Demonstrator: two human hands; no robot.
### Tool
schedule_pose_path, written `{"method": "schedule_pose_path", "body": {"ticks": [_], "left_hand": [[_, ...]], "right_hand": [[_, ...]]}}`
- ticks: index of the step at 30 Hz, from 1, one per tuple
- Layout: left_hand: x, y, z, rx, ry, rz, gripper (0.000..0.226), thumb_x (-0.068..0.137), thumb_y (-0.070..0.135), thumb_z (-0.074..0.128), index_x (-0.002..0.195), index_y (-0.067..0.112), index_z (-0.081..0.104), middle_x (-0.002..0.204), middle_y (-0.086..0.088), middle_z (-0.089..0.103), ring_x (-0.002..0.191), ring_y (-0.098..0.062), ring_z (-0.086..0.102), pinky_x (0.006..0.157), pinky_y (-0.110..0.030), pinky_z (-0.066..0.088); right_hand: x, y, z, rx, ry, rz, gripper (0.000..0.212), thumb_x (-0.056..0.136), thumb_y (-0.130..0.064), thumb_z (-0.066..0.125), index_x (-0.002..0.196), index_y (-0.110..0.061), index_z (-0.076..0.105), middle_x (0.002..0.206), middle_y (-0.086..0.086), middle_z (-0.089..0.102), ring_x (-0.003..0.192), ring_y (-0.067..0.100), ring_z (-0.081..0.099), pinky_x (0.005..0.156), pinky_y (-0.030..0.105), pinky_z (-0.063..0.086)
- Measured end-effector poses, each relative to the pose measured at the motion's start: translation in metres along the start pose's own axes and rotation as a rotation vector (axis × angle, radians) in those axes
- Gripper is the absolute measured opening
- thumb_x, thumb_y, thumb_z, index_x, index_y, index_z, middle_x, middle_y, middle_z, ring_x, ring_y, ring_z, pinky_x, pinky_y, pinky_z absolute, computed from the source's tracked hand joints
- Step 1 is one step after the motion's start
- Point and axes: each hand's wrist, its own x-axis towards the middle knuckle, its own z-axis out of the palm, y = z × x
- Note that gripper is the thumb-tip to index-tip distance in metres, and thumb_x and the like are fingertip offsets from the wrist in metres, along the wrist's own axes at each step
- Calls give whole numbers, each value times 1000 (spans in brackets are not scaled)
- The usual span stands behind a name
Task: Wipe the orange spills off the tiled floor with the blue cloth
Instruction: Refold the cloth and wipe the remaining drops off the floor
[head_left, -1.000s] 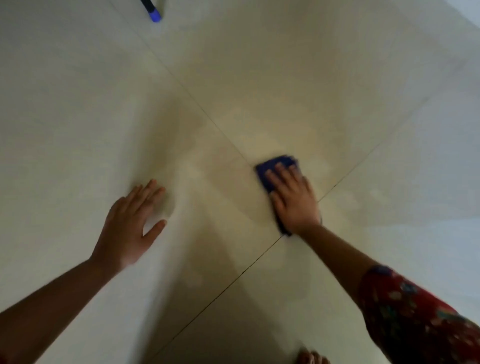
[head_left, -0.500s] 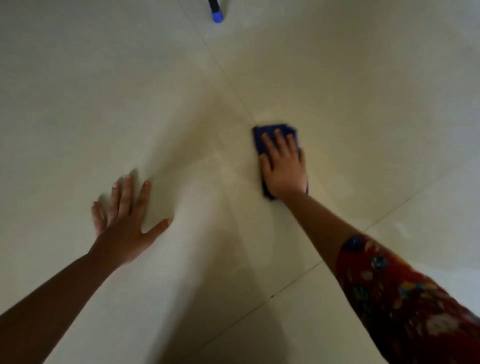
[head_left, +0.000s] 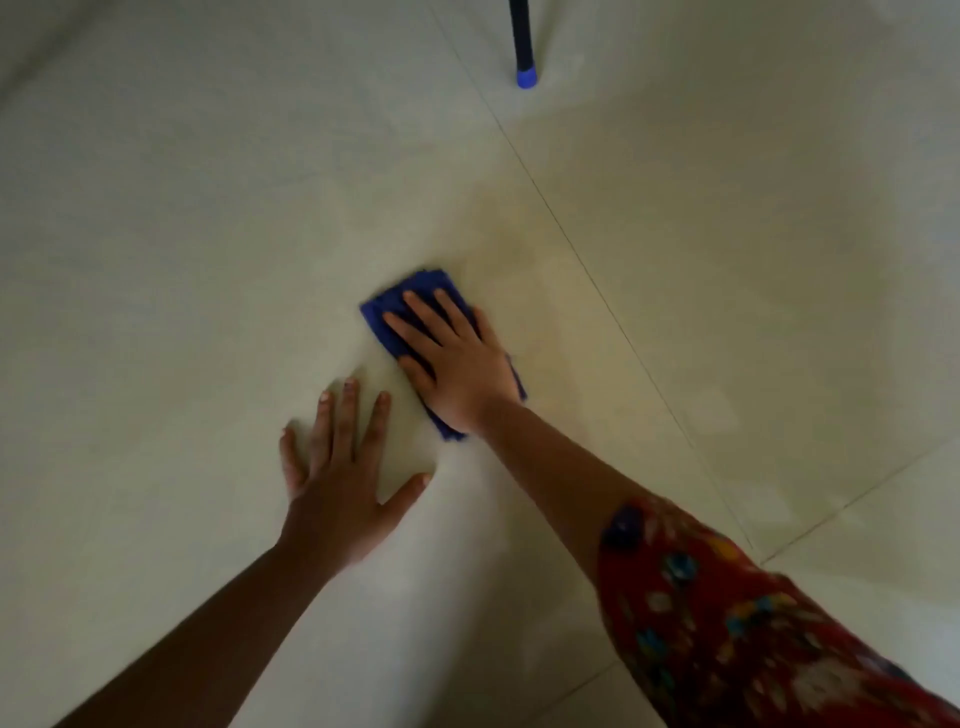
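A folded blue cloth (head_left: 415, 297) lies flat on the pale tiled floor (head_left: 182, 234). My right hand (head_left: 457, 364) presses down on it with straight, spread fingers and covers most of it. A faint yellowish-orange smear (head_left: 524, 260) tints the tile just beyond and to the right of the cloth. My left hand (head_left: 337, 478) rests flat on the floor with fingers spread, close below and to the left of the cloth, apart from it.
A dark pole with a blue tip (head_left: 525, 78) stands on the floor at the top. Grout lines (head_left: 597, 280) run diagonally on the right and meet near the right edge. My patterned red sleeve (head_left: 753, 623) fills the lower right.
The cloth under my right hand has slid left, off the grout line onto the left tile. My left hand now lies much closer to the cloth. The view has shifted.
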Motion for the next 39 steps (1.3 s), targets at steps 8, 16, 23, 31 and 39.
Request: {"method": "schedule_pose_path", "body": {"ticks": [8, 16, 23, 31, 39], "left_hand": [[-4, -5, -17, -57, -109, 63, 84, 84, 75, 19, 152, 36, -11, 159, 1, -26, 147, -20, -21, 115, -53, -6], [-94, -57, -9, -164, 69, -56, 72, 90, 60, 23, 154, 33, 3, 163, 2, -7, 150, -24, -3, 116, -54, 4], [-158, -101, -2, -269, 108, -321, 70, 98, 48, 38, 154, 32, 0, 162, 6, -16, 149, -19, -13, 118, -51, -6], [-152, -134, -3, -303, 139, -428, 73, 89, 61, 21, 154, 35, 2, 163, 6, -11, 149, -17, -12, 118, -49, -5], [-151, -138, -4, -382, 217, -436, 67, 93, 55, 25, 154, 31, 12, 163, 9, 1, 150, -13, -5, 119, -47, -1]], "right_hand": [[-197, 72, 1, -6, 182, 879, 60, 96, -49, 16, 153, -33, 16, 163, -1, 10, 150, 22, 3, 119, 50, 11], [-231, -126, 53, -24, 45, 140, 57, 96, -44, 36, 150, -32, 29, 160, -2, 22, 148, 24, 14, 117, 50, 14], [-158, -36, 24, -29, 84, 593, 57, 100, -46, 19, 154, -32, 11, 163, -2, 6, 150, 23, 1, 119, 49, 8], [-126, -106, 39, -85, -62, -47, 55, 96, -47, 28, 150, -38, 27, 160, -9, 20, 149, 18, 12, 118, 41, 10], [-12, -8, -4, -19, 74, 688, 54, 102, -46, 15, 154, -35, 4, 163, -5, -3, 149, 22, -6, 119, 48, 0]]}}
